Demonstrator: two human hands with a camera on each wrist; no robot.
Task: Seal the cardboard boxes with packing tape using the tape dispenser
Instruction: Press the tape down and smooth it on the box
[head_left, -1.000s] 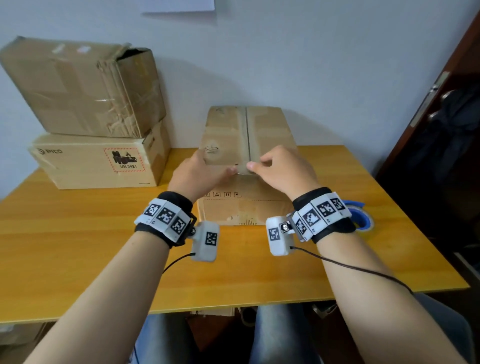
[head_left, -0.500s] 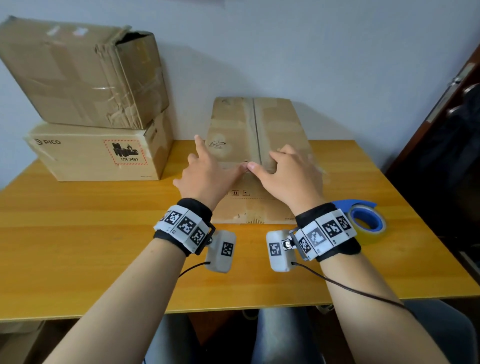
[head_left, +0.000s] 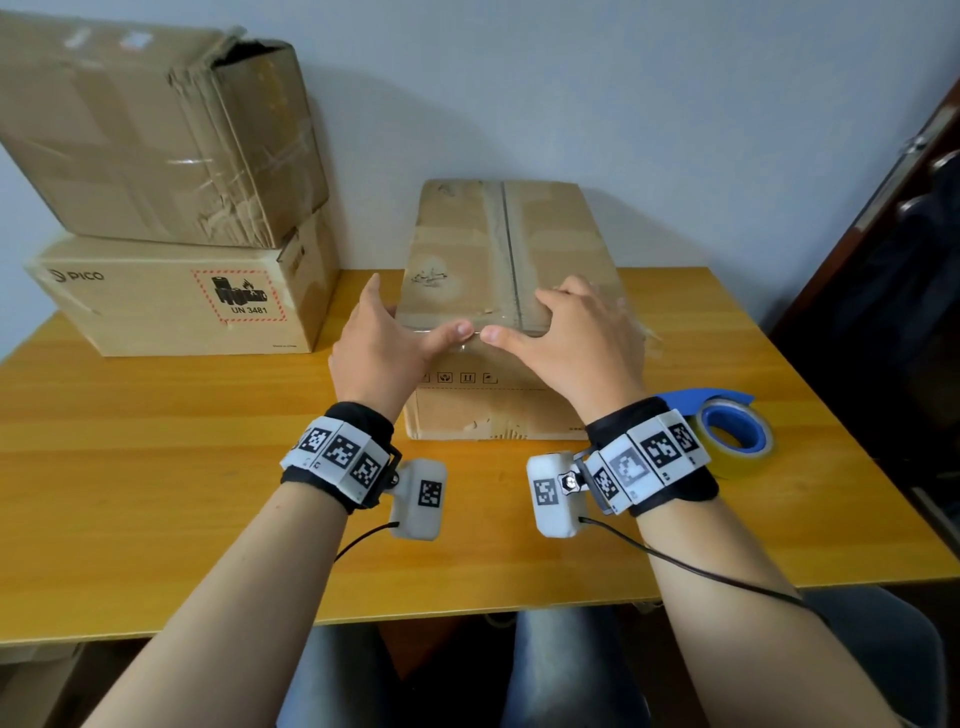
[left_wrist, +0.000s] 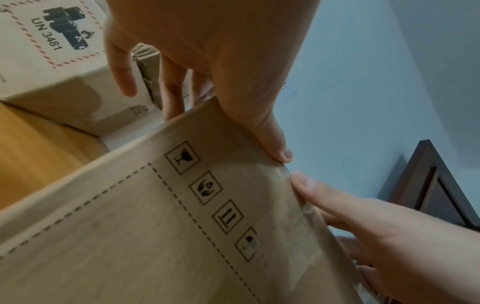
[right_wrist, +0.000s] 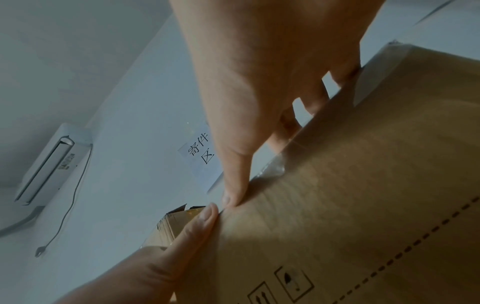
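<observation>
Both hands press clear tape over the near top edge of the middle cardboard box (head_left: 511, 249) on the tabletop (head_left: 156, 467): left hand (head_left: 387, 343) and right hand (head_left: 574, 345) lie flat, fingers straight, gripping nothing. The tape dispenser (head_left: 727, 428) rests right. This seam looks nearly sealed; the stacked boxes (head_left: 166, 218) far left probably remain.

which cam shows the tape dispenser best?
Head view: the blue tape dispenser lies on the table, just beyond the right wrist, partly hidden by the wristband. Neither wrist view shows it; both show only hands and cardboard.
</observation>
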